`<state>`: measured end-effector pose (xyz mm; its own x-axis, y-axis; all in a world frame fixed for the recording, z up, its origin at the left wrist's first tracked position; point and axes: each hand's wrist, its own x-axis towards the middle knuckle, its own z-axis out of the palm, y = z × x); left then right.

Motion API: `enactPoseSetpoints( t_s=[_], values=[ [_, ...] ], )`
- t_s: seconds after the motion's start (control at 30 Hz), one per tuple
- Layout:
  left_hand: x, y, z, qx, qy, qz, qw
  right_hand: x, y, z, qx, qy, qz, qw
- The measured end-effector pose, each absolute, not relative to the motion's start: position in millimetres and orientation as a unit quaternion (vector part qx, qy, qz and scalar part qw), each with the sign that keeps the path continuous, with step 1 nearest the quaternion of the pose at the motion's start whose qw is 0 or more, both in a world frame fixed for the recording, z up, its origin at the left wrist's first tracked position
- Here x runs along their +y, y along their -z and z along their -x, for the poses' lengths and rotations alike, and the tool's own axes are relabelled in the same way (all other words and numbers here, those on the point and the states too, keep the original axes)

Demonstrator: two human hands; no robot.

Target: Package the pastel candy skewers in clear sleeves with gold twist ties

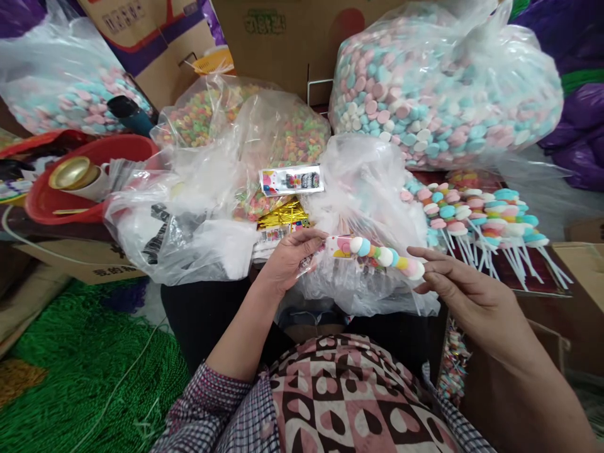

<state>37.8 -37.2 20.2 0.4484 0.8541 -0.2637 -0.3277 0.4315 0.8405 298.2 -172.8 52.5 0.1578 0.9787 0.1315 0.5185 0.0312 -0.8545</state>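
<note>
In the middle of the head view, a skewer of marshmallows and gummy candies (385, 257) lies crosswise between my hands, in pink, blue, white, yellow and orange. My left hand (290, 255) pinches the left end of a clear wrapper with a printed label (338, 246); the label sits beside the first marshmallow. My right hand (465, 286) has its thumb and fingers at the skewer's right end. How much of the skewer is inside the wrapper I cannot tell. Below the skewer is a crumpled clear plastic bag (368, 292).
Finished-looking skewers with white sticks (500, 217) lie in rows on the right. Behind stand a big bag of marshmallows (438, 94) and bags of gummy rings (302, 129). Gold twist ties (283, 214) and a printed packet (292, 180) lie ahead. A red basin (40, 198) stands left.
</note>
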Motion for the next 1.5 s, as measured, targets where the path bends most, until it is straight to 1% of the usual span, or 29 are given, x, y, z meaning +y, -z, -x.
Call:
enactPoseSetpoints(
  t_s=[0.1,0.17,0.23,0.33,0.47,0.6,0.7,0.83,0.93,1.03,1.17,1.33,1.5],
  values=[
    [-38.0,-20.6,-37.6,0.368,-0.372,-0.400,0.752,-172.4,-60.3,-301.4,-0.616,-0.213,0.662,0.370],
    [-38.7,-21.2,-36.4,0.374,-0.366,-0.448,0.725,-171.8,-64.1,-302.7,-0.626,-0.176,0.672,0.353],
    [-39.3,-22.0,-34.5,0.383,-0.359,-0.500,0.689,-170.7,-65.6,-303.3,-0.630,-0.164,0.676,0.344],
    [-39.5,-24.1,-31.4,0.382,-0.337,-0.550,0.662,-169.1,-62.3,-303.4,-0.601,-0.219,0.679,0.361],
    [-38.6,-27.9,-27.6,0.370,-0.304,-0.573,0.665,-169.8,-51.0,-301.7,-0.577,-0.277,0.671,0.375],
    [-39.7,-31.5,-25.9,0.381,-0.265,-0.585,0.666,-171.6,-42.3,-297.1,-0.561,-0.264,0.679,0.394],
    [-42.4,-33.5,-26.6,0.390,-0.248,-0.580,0.671,-171.6,-41.1,-294.2,-0.569,-0.243,0.683,0.388],
    [-44.8,-34.4,-29.8,0.375,-0.257,-0.557,0.695,-171.0,-43.0,-292.4,-0.566,-0.278,0.685,0.364],
    [-44.6,-36.3,-32.1,0.339,-0.304,-0.535,0.712,-169.7,-42.8,-288.7,-0.568,-0.319,0.673,0.351],
    [-43.3,-39.7,-32.6,0.289,-0.360,-0.487,0.741,-167.4,-41.3,-281.0,-0.529,-0.357,0.661,0.396],
    [-41.9,-43.1,-30.0,0.236,-0.386,-0.436,0.778,-162.3,-37.7,-267.6,-0.478,-0.389,0.647,0.449],
    [-42.6,-48.1,-22.6,0.227,-0.381,-0.411,0.797,-155.3,-28.9,-254.8,-0.422,-0.401,0.640,0.501],
    [-45.2,-52.0,-19.9,0.149,-0.350,-0.378,0.844,-151.6,-27.0,-241.9,-0.336,-0.471,0.605,0.547]
  ],
)
